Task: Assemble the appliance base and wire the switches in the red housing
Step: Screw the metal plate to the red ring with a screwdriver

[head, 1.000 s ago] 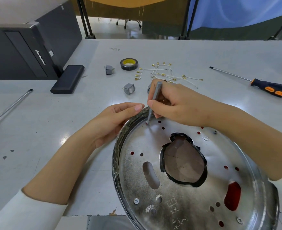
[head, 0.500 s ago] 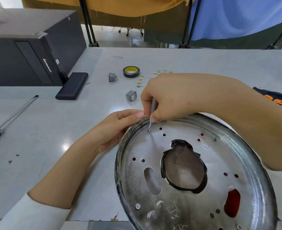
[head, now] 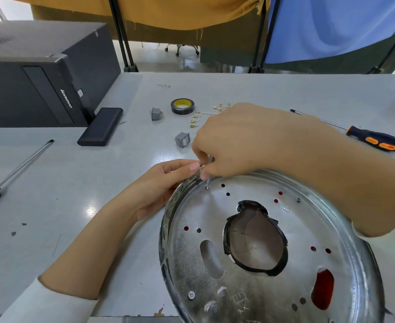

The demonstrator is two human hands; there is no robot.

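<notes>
A round metal base plate (head: 261, 287) lies on the table over the red housing, which shows red through a slot (head: 322, 291). My right hand (head: 243, 141) grips a thin grey screwdriver (head: 208, 180) upright, its tip on a screw (head: 207, 187) near the plate's far-left rim. My left hand (head: 166, 183) rests against that rim with fingers straight, steadying it. Two grey switches (head: 182, 139) (head: 155, 113) and white wires with brass terminals (head: 197, 117) lie behind the hands, partly hidden.
A roll of black tape (head: 182, 106) sits near the wires. An orange-and-black screwdriver (head: 375, 142) lies at the right, a long one (head: 17, 166) at the left. A black computer case (head: 40, 73) and a black slab (head: 101, 129) stand at the back left.
My right hand has turned over the screwdriver, its back now towards the camera and covering most of the tool. The view has shifted, and the plate sits lower in the frame.
</notes>
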